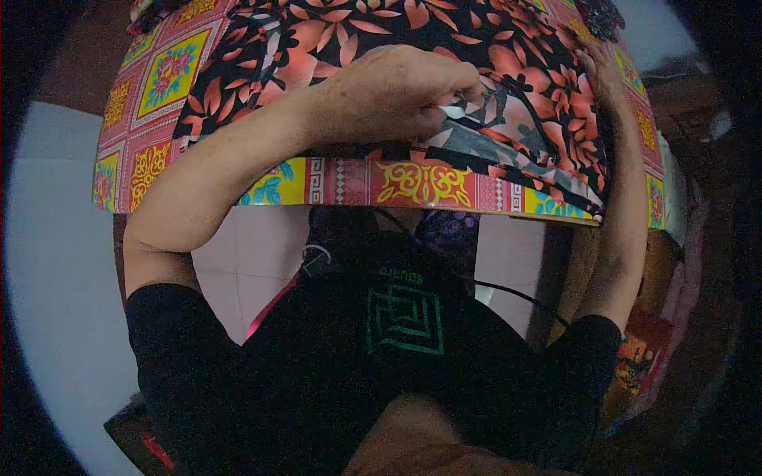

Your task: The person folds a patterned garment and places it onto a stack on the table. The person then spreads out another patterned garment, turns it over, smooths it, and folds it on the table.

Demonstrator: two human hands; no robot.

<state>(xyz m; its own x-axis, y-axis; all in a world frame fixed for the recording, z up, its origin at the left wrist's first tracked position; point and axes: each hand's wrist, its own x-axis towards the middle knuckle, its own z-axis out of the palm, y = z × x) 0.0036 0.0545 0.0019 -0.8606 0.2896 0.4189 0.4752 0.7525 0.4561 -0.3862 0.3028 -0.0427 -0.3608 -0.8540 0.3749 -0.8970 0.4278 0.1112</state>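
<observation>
Black cloth [324, 44] with coral flowers and leaves lies spread on a table covered in a patterned tablecloth [422, 181]. My left hand [399, 89] is over the middle of the cloth, its fingers closed on a small white piece [452, 112] that looks like tailor's chalk. Beside it, paler grey areas [512, 113] of the cloth show, with folds and dark curved edges. My right hand [601, 74] rests along the cloth's right side, the thumb a little apart; its fingertips are hard to make out.
Dark bundles sit at the far right corner [598, 18] and far left corner [149, 12] of the table. A black cord [524, 296] runs below the table edge. A red printed package [640, 351] lies low on the right, a dark box [134, 425] on the tiled floor [65, 250].
</observation>
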